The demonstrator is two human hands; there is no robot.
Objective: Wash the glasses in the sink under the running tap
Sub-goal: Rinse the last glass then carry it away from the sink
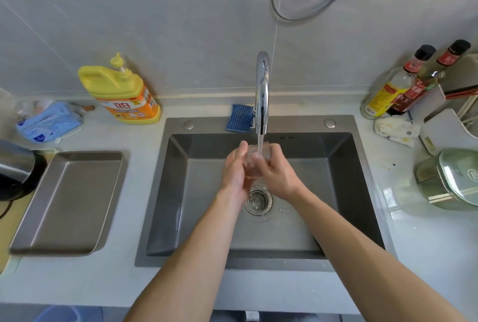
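L forearm (pixel 194 257) & R forearm (pixel 362 257) are bare, reach fwd from the bottom edge and converge at centre; L hand (pixel 234 174) has palm turned inward, fingers curled round a glass (pixel 254 166); R hand (pixel 278 174) is opposite, back facing up, fingers wrapped on the glass's other side; both wrists sit level, close together.

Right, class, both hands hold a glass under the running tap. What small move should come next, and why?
Probably the left hand and right hand should turn the glass a little: both grip it under the tap, over the sink, and the stream seems to fall on one spot only, so other sides may go unrinsed.
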